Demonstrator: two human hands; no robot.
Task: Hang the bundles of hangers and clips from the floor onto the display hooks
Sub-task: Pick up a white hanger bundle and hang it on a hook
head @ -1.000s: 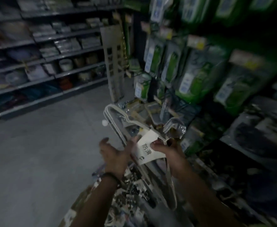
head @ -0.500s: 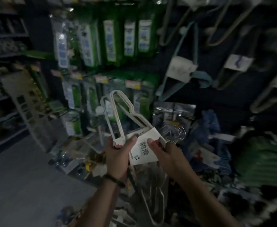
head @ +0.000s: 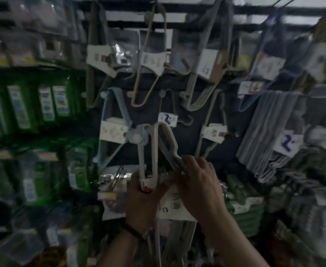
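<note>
Both hands are up at the display wall w/ the white hanger bundle (head: pixel 141 158) held between them, off the floor and not yet hung. The left grip (head: pixel 143 197) is curled round the bundle's lower end; there's a dark band (head: pixel 133 231) on that wrist. The right grip (head: pixel 198 187) is closed over the bundle's other arm, fingers wrapped near the top of the paper label (head: pixel 174 204), which has printed characters and sits btw. the two hands.

The bundle's looped top is in front of the dark back panel (head: pixel 186 135), just beside a pale blue bundle (head: pixel 113 132) hanging to its left. It may be touching a hook there, but the pic is too blurred to tell.

Higher up, a beige bundle (head: pixel 152 60) and a grey bundle (head: pixel 206 64) hang w/ their labels. To the right hangs a thick grey stack (head: pixel 264 135) of hangers. On the left are rows of green packs (head: pixel 23 110).
</note>
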